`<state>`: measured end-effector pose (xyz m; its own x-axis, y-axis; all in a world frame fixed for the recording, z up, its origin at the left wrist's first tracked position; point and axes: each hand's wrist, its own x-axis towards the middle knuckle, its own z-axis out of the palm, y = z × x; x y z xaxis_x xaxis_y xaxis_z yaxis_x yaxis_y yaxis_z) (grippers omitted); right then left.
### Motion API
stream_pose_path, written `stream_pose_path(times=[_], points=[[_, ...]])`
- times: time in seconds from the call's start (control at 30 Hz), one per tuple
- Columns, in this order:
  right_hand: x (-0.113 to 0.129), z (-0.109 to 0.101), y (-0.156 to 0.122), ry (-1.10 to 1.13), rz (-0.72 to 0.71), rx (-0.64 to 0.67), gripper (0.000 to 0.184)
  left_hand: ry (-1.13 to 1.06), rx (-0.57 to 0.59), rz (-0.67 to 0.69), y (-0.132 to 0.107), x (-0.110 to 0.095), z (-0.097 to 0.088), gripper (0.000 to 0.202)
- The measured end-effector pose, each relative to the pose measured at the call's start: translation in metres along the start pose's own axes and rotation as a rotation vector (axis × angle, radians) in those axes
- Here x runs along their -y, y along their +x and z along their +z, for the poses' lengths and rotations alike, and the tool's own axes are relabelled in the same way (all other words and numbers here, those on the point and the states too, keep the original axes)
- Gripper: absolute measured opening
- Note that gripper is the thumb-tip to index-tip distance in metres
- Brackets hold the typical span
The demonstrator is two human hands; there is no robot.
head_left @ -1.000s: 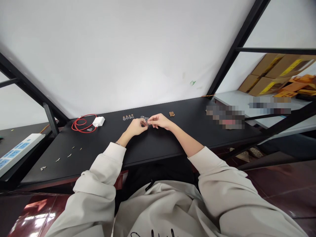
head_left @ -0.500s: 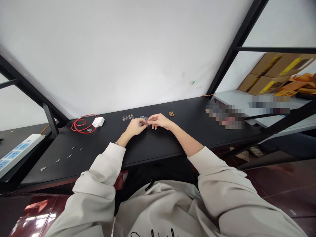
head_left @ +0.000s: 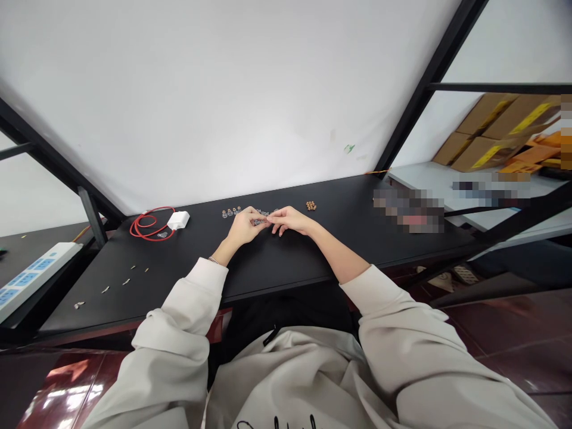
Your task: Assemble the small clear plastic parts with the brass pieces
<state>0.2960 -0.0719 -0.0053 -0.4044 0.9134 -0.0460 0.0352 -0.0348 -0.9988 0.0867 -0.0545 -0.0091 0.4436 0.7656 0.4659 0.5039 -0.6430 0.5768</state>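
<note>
Fingertips (head_left: 269,220) of the left hand (head_left: 243,229) and the right hand (head_left: 290,220) meet low over the tabletop, closed together on a tiny dark part (head_left: 258,222), too small to make out clearly. Just beyond the hands lie a short row of small screw-like parts (head_left: 231,212) and a little cluster of brown beads (head_left: 311,206) stands off to the right. The black table (head_left: 286,262) also carries a coiled red cable (head_left: 147,222) beside a white charger (head_left: 178,220), with scattered pale bits (head_left: 126,281) toward the near left corner. A blurred patch (head_left: 409,211) hides whatever sits at the right end. A blue-and-white power strip (head_left: 33,274) rests at the left, below a white wall (head_left: 223,89) crossed by a black metal frame (head_left: 429,89). Cardboard boxes (head_left: 487,134) stand on a white shelf (head_left: 424,179) at the far right, their contents unseen, near orange packaging (head_left: 543,152).
</note>
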Motion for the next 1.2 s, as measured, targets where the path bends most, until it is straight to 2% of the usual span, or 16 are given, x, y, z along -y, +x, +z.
stream_pose_path(times=[0.4, 0.83, 1.2], points=[[-0.0039, -0.002, 0.0022, -0.034, -0.055, 0.05, 0.029, -0.007, 0.012, 0.023, -0.0017, -0.0015, 0.0004, 0.013], [-0.0012, -0.002, 0.0004, -0.124, -0.094, 0.076, 0.035, 0.005, 0.018, 0.02, -0.0024, -0.0013, 0.0021, 0.014], [-0.0019, -0.0023, 0.0, -0.109, -0.11, 0.105, 0.037, -0.015, 0.008, 0.035, -0.0029, -0.0012, 0.0026, 0.013]])
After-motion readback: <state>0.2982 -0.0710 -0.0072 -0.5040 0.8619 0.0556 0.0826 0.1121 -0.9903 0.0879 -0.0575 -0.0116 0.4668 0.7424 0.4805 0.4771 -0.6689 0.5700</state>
